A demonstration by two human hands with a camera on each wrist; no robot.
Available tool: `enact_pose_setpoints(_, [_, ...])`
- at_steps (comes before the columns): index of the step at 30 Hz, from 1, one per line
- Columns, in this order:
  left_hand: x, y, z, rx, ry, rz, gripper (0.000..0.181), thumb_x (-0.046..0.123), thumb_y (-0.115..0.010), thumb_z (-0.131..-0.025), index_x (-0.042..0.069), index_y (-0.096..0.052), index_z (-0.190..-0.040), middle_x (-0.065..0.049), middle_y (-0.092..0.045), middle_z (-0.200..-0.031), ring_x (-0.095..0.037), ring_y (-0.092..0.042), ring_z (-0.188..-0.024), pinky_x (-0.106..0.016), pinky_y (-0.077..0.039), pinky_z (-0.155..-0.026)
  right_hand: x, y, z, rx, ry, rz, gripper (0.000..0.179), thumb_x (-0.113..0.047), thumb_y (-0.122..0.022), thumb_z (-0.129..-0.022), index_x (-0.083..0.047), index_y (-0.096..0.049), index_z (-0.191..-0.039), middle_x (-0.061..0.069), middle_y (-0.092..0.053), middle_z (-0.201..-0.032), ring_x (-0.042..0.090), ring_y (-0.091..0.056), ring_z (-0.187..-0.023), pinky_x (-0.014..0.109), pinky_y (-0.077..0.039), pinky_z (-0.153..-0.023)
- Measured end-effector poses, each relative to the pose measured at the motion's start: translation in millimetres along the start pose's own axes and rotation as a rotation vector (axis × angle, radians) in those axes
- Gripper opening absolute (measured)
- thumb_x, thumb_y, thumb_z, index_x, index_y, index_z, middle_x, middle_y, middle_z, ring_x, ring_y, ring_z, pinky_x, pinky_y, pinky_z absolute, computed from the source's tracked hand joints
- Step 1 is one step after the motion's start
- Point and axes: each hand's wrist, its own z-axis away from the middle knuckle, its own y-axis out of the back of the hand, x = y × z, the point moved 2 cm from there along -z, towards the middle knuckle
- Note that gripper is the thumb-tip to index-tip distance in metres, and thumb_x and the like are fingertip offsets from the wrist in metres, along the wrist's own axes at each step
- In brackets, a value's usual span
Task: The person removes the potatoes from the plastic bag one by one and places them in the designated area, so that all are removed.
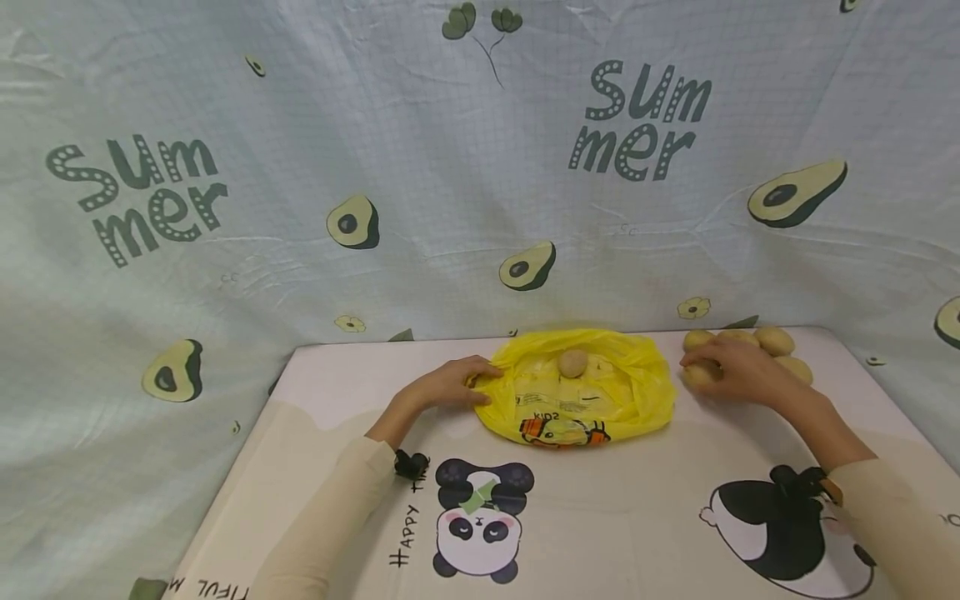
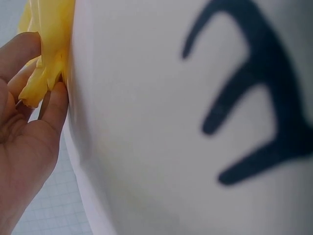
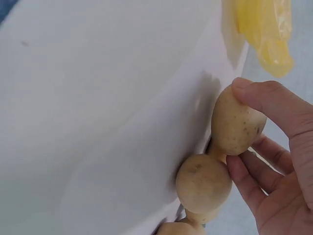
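Note:
A yellow plastic bag (image 1: 648, 404) lies with its mouth spread at the back of the table, one potato (image 1: 573, 363) inside it. At the bag's left edge my left hand (image 1: 450, 383) pinches the plastic; the left wrist view shows a gathered yellow corner (image 2: 53, 54) between fingers and thumb. To the right of the bag, my right hand (image 1: 742, 373) grips a potato (image 3: 234, 122), thumb over its top and fingers beneath. Right beside that one is another potato (image 3: 203, 183), and more potatoes (image 1: 775, 341) are grouped behind and beside the right hand.
The pale table cover (image 1: 600, 517) carries a printed panda (image 1: 480, 533) and a black-and-white figure. Behind the table's far edge hangs a cloth (image 1: 435, 167) printed with avocados and lettering.

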Motion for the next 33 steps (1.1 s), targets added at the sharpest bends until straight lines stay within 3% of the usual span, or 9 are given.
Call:
enact_pose_setpoints(14, [-5.7,-1.7,-4.3,0.008,-0.006,0.007,0.048,0.020,-0.072,-0.095,0.013,-0.061,-0.141,-0.006,-0.052,-0.149,-0.027,-0.043,-0.142,-0.046,-0.031,-0.121,8,2,-11.1,-0.150,-0.033,0.003,0.040,-0.022,-0.090,-0.075,-0.013,-0.074,-0.111,0.003,-0.068,-0.102,0.024,-0.056,-0.088,0.044,-0.048,-0.079])
enact_pose_setpoints(21, [-5.8,-2.5,-3.9,0.011,-0.004,0.007,0.048,0.019,-0.072,-0.095,0.013,-0.061,-0.142,-0.006,-0.052,-0.149,-0.027,-0.043,-0.142,-0.045,-0.031,-0.121,3,4,-8.1,-0.094,0.036,-0.006,0.034,-0.015,-0.086,-0.079,-0.010,-0.075,-0.111,0.011,-0.070,-0.110,0.034,-0.062,-0.099,0.056,-0.051,-0.088])
enact_pose_setpoints(25, [-4.2,-2.2,-3.0,0.014,0.004,0.011,0.048,0.019,-0.072,-0.095,0.013,-0.061,-0.141,-0.006,-0.053,-0.148,-0.027,-0.044,-0.141,-0.045,-0.032,-0.120,-10,12,-7.4,-0.053,0.045,-0.020,0.028,-0.010,-0.077,-0.086,-0.009,-0.074,-0.115,0.013,-0.068,-0.114,0.031,-0.063,-0.100,0.055,-0.053,-0.089])
enact_pose_setpoints(30, [-4.3,-2.1,-3.0,0.016,0.015,0.010,0.047,0.020,-0.072,-0.095,0.015,-0.062,-0.141,-0.004,-0.053,-0.148,-0.026,-0.044,-0.141,-0.046,-0.032,-0.120,-41,25,-13.3,-0.070,-0.023,-0.033,0.029,-0.015,-0.072,-0.094,-0.011,-0.071,-0.122,0.017,-0.065,-0.126,0.034,-0.062,-0.106,0.057,-0.054,-0.090])
enact_pose_setpoints(33, [-4.7,-2.4,-3.1,0.015,0.016,0.009,0.047,0.020,-0.072,-0.095,0.016,-0.062,-0.141,-0.004,-0.053,-0.149,-0.026,-0.043,-0.142,-0.046,-0.032,-0.120,-63,27,-18.8,-0.057,0.020,-0.039,0.029,-0.015,-0.075,-0.092,-0.011,-0.072,-0.121,0.014,-0.066,-0.124,0.034,-0.064,-0.106,0.052,-0.057,-0.087])
